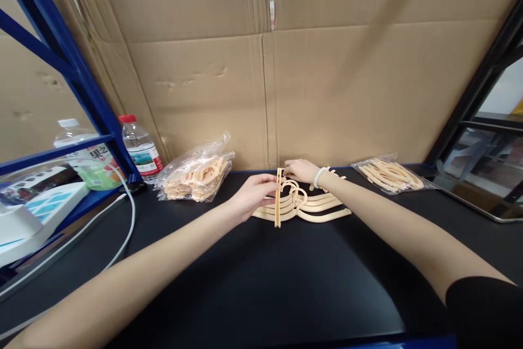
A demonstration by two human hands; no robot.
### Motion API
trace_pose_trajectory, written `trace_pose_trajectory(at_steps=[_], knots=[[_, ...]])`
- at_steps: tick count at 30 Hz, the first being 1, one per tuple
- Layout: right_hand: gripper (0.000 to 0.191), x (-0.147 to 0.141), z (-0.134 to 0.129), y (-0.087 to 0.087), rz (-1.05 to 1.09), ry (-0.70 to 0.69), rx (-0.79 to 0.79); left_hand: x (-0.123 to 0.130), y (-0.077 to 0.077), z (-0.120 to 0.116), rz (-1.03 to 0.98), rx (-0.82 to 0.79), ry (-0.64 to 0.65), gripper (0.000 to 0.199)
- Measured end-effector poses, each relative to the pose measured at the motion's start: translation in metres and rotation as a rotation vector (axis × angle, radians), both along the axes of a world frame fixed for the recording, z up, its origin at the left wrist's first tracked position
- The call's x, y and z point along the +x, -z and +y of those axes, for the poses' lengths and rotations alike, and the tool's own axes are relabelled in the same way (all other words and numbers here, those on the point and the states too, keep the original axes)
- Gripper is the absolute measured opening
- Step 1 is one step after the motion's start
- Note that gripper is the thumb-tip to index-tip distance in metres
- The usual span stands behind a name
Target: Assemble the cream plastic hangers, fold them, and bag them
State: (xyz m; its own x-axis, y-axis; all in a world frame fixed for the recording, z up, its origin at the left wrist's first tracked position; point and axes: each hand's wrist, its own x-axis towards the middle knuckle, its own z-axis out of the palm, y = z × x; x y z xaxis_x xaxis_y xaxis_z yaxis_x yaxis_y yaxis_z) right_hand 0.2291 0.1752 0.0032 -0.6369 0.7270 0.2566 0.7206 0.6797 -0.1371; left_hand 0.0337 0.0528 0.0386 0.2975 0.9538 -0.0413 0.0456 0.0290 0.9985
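My left hand [256,195] is closed on a narrow beige plastic hanger arm [278,204], held upright and edge-on, with a groove along its length. Close to the upper end of that piece is my right hand [301,170], wearing a beaded bracelet, with its fingers pinched together. What sits between the right fingertips is too small to make out. Below and behind both hands, several beige clothes hangers [322,217] lie in an overlapping row on the black table, their hooks bunched in the middle. The hands partly cover them.
A clear bag of beige hanger hooks [200,177] lies left, a bag of hanger arms [388,175] right. At left are a red-capped water bottle [141,150], a green-labelled bottle [92,161] and a white cable [131,218]. Cardboard [196,87] walls the back of the black table [261,283].
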Motion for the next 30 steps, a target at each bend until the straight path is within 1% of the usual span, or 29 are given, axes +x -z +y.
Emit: trace_pose_trajectory(at_steps=[3, 6, 8, 10, 12, 14, 15, 17, 19, 21, 24, 27, 30], knots=[[0.021, 0.002, -0.001, 0.000, 0.164, 0.014, 0.016, 0.001, 0.011, -0.015, -0.109, -0.059, 0.001, 0.014], [0.020, 0.006, -0.010, -0.006, 0.439, 0.077, 0.050, -0.002, 0.022, -0.027, -0.192, -0.070, -0.006, 0.017], [0.019, 0.008, -0.024, -0.012, 0.651, 0.127, 0.054, -0.005, 0.029, -0.035, -0.232, -0.056, -0.003, 0.022], [0.024, 0.010, -0.045, -0.017, 0.839, 0.156, 0.009, -0.008, 0.035, -0.042, -0.260, -0.042, 0.015, 0.028], [0.026, 0.012, -0.073, -0.020, 0.978, 0.161, -0.073, -0.010, 0.039, -0.046, -0.284, -0.029, 0.036, 0.032], [0.023, 0.015, -0.104, -0.018, 1.061, 0.164, -0.159, -0.010, 0.043, -0.048, -0.311, -0.019, 0.034, 0.034], [0.022, 0.017, -0.118, -0.015, 1.111, 0.160, -0.227, -0.010, 0.045, -0.048, -0.324, -0.019, 0.028, 0.035], [0.022, 0.018, -0.143, -0.008, 1.362, 0.124, -0.530, -0.008, 0.048, -0.048, -0.344, -0.020, 0.021, 0.035], [0.026, 0.018, -0.160, -0.001, 1.477, 0.112, -0.691, -0.007, 0.051, -0.048, -0.346, -0.004, 0.030, 0.035], [0.026, 0.015, -0.168, 0.004, 1.504, 0.115, -0.760, -0.006, 0.052, -0.050, -0.323, 0.025, 0.035, 0.035], [0.022, 0.008, -0.173, 0.010, 1.444, 0.116, -0.788, -0.006, 0.053, -0.054, -0.269, 0.076, 0.028, 0.034], [0.029, 0.005, -0.176, 0.013, 1.371, 0.117, -0.793, -0.006, 0.053, -0.056, -0.252, 0.143, 0.035, 0.039], [0.040, 0.005, -0.178, 0.016, 1.374, 0.143, -0.778, -0.006, 0.054, -0.053, -0.232, 0.160, 0.023, 0.045]])
